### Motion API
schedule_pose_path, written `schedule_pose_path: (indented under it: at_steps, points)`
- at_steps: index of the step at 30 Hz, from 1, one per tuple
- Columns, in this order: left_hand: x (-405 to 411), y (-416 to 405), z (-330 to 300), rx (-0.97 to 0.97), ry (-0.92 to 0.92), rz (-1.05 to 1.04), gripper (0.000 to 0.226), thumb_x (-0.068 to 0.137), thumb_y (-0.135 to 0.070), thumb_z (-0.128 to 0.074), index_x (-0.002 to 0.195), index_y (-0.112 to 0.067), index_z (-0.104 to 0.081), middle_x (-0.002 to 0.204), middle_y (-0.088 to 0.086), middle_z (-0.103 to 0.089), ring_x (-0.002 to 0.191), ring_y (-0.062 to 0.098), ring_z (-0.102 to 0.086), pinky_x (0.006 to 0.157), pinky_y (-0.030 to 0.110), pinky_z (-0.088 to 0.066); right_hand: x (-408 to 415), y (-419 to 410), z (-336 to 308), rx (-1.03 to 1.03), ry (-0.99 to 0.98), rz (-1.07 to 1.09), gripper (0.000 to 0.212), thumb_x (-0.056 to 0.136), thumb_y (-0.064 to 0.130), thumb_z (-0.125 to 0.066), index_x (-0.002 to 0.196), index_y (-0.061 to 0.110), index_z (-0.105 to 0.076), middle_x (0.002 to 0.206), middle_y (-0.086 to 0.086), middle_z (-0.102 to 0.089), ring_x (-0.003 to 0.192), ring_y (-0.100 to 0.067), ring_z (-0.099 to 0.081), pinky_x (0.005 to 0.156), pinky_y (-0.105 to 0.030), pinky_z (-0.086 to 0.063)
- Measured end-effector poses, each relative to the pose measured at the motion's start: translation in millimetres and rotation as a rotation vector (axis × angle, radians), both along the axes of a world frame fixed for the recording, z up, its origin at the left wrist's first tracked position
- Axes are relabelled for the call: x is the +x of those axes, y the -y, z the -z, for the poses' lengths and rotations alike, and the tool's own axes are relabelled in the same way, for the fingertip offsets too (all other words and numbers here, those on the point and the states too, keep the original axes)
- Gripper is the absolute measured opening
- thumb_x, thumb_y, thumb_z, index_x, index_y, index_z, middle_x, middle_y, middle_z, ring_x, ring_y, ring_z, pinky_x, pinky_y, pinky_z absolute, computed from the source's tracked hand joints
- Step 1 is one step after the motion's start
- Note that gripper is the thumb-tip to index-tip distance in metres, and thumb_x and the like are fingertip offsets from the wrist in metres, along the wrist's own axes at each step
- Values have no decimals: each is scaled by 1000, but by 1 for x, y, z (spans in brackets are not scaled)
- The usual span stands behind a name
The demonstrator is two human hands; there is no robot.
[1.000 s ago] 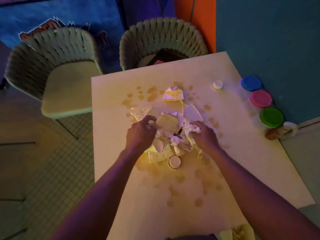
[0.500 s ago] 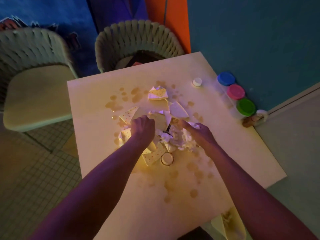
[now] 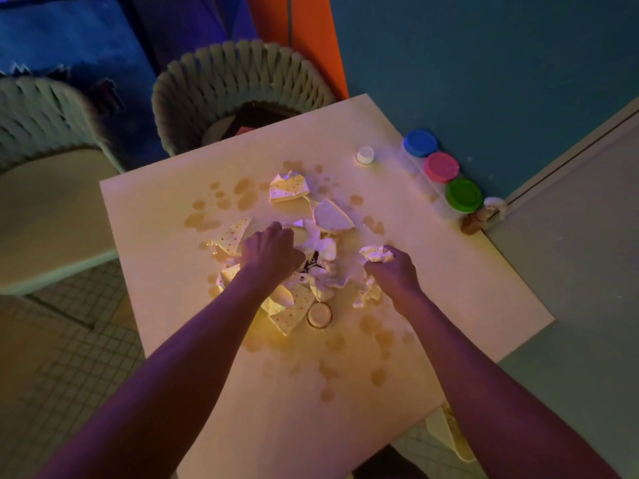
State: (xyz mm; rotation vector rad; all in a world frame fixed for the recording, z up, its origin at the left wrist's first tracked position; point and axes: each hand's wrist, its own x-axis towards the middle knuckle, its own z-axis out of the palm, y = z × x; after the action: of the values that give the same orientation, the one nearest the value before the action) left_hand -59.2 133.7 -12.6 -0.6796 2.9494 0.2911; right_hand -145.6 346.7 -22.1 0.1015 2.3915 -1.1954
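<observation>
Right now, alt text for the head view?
Seen from above, a person's right hand grips a crumpled paper wad while the left hand rests on a pile of broken dotted shards on a stained table. Three tubs with coloured lids line its far right edge.

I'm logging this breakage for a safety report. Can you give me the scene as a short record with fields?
Setting: pale table by a teal wall, two woven chairs behind it
Mess: dotted shards and crumpled paper piled mid-table, brownish spill spots around
Left hand: fingers curled down into the pile; what they hold is hidden
Right hand: grips a paper wad at the pile's right edge
Also there: small ring near the pile, white cap, tubs with blue lid, pink lid and green lid along the wall side
</observation>
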Motion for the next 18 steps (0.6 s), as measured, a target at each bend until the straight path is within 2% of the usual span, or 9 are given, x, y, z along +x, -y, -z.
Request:
schedule_pose_path:
  at_steps: [3, 5, 8, 10, 12, 13, 15, 18]
  points:
    - [-2, -10, 2, 65, -16, -4, 22, 83, -32, -61, 98, -18, -69, 104, 5, -63, 92, 36, -65, 70, 35, -49, -3, -6, 3, -70, 56, 35, 23, 63, 18, -69, 86, 23, -69, 75, -5, -73, 73, -28, -70, 66, -43, -58]
    - [-2, -17, 3, 144, -30, -35, 16, 78, -30, -64, 89, -18, -66, 101, 5, -65, 93, 37, -65, 68, 33, -45, -4, -11, 5, -121, 78, 45, 29, 59, 20, -65, 88, 21, -66, 78, -8, -72, 66, -28, -69, 64, -47, -59]
    - [-3, -30, 3, 264, -70, -52, 13, 75, -25, -65, 76, -22, -53, 91, 4, -66, 88, 36, -63, 65, 32, -36, -5, -18, 1, -232, 109, 70, 34, 69, 10, -73, 100, 21, -62, 82, -3, -70, 57, -19, -64, 54, -35, -55]
    - [-3, -40, 1, 323, -109, -30, 14, 78, -22, -64, 90, -26, -60, 93, -1, -66, 90, 32, -62, 66, 32, -38, -9, -23, -3, -346, 140, 125, 36, 75, -5, -65, 103, 17, -62, 78, 3, -66, 53, -13, -61, 47, -25, -46]
    - [-1, -48, -1, 339, -135, 13, 35, 82, -22, -61, 113, -37, -65, 95, -4, -63, 92, 28, -63, 70, 33, -46, -15, -29, -5, -437, 213, 184, 37, 74, -9, -52, 97, 16, -66, 72, 4, -64, 50, -12, -57, 42, -20, -40]
    - [1, -48, 0, 333, -143, 17, 35, 85, -23, -60, 115, -40, -66, 94, -4, -60, 92, 28, -64, 72, 34, -48, -18, -30, -4, -458, 251, 198, 35, 73, -6, -51, 95, 15, -68, 72, 2, -62, 50, -14, -54, 43, -20, -39]
    - [-1, -58, 0, 320, -141, -7, 24, 91, -25, -58, 106, -36, -73, 94, 0, -58, 94, 32, -64, 73, 36, -49, -24, -41, -4, -498, 331, 203, 30, 73, -1, -56, 96, 13, -71, 71, -4, -58, 54, -18, -51, 51, -25, -42]
    - [-3, -73, -4, 306, -152, -67, 21, 93, -24, -58, 98, -26, -78, 97, 6, -60, 93, 36, -63, 73, 38, -50, -30, -55, -8, -593, 502, 172, 13, 79, 11, -75, 78, 22, -68, 63, 0, -56, 53, -16, -52, 64, -39, -47]
